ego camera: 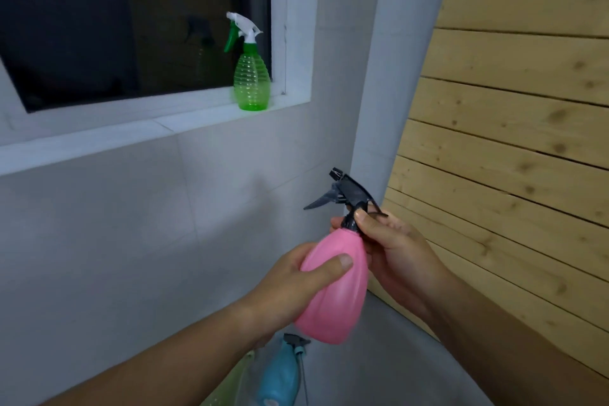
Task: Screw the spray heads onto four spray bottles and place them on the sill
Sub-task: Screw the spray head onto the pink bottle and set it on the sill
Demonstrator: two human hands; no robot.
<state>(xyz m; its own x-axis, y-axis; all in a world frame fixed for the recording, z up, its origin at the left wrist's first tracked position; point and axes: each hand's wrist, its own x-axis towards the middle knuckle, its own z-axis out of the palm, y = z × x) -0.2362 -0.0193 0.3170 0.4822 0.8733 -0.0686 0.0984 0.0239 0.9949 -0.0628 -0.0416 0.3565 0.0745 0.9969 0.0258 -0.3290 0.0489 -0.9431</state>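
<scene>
Domestic interior, likely a bathroom or utility corner: pale tiled wall (99, 241) at centre left, white-framed window (99, 26) with sill (197, 117) upper left, pine plank panelling (510, 109) at right, grey counter (379, 359) lower centre

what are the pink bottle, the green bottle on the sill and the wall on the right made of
Pink bottle: probably opaque plastic, smooth with a soft sheen. Green bottle: likely clear-tinted plastic, glossy and ribbed; the background shows through it. Right wall: unfinished-looking pale wood planks, with knots and grain visible.
</scene>
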